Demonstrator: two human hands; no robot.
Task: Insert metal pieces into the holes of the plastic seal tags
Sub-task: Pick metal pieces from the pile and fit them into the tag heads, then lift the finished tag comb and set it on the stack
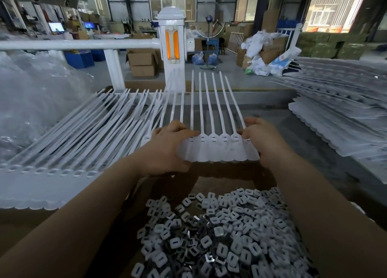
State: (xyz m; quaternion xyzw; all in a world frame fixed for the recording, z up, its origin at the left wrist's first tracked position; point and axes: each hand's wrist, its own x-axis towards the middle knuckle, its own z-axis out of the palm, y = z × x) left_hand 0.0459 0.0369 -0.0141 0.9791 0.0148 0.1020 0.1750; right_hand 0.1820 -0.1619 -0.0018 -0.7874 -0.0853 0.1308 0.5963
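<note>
Grey table (261, 118): fanned tag strips (83, 135) at left, stacked tags (339, 122) at right. Cardboard box (209, 173) of small pieces (219, 235) at near edge.

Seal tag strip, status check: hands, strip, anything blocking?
Left hand and right hand grip the ends of the seal tag strip. Strip held above the box of metal pieces. No piece in hand. Nothing blocking.
</note>
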